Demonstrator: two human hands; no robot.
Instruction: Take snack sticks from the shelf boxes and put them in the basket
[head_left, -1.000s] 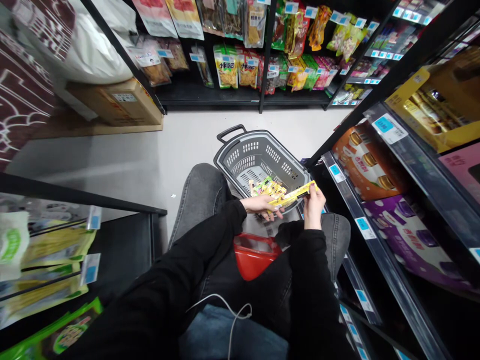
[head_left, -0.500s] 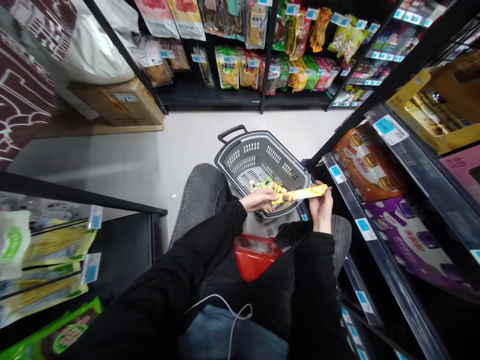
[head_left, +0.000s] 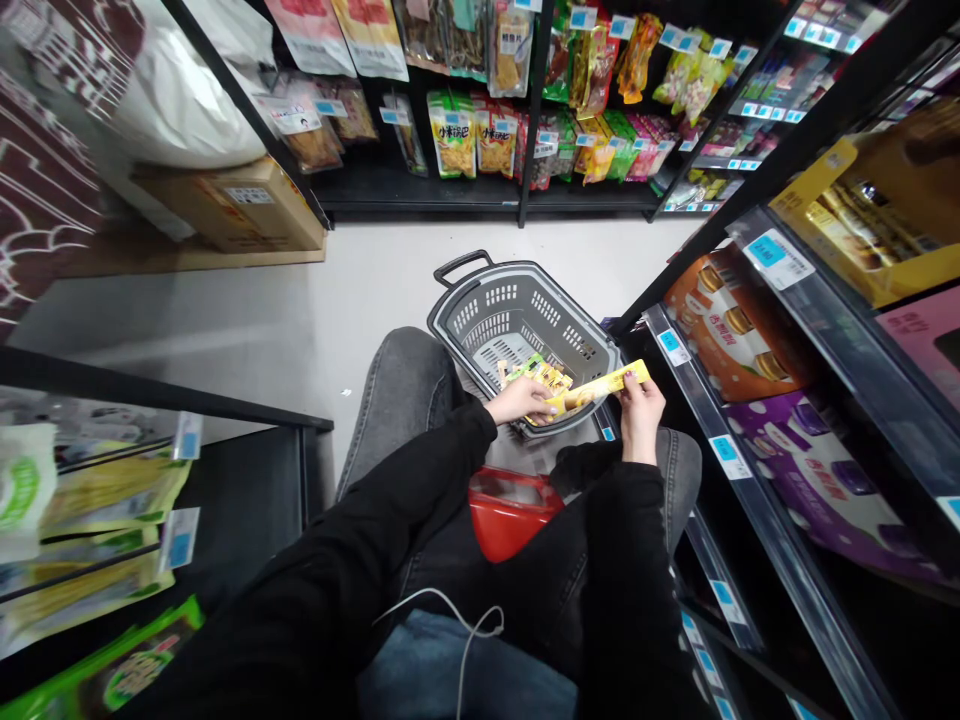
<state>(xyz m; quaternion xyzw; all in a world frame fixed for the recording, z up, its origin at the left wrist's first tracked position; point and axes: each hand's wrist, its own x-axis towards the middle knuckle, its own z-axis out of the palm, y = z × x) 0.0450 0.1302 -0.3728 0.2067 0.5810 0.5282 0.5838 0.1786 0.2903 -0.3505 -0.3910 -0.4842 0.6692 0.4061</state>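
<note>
Head view: our right hand grips the right end of a long yellow packet, left hand pinches its left end, over the near rim of the grey basket on the floor; red basket nearer us.

The basket hides its near rim behind both hands; print on the yellow packet is too small to read.
</note>
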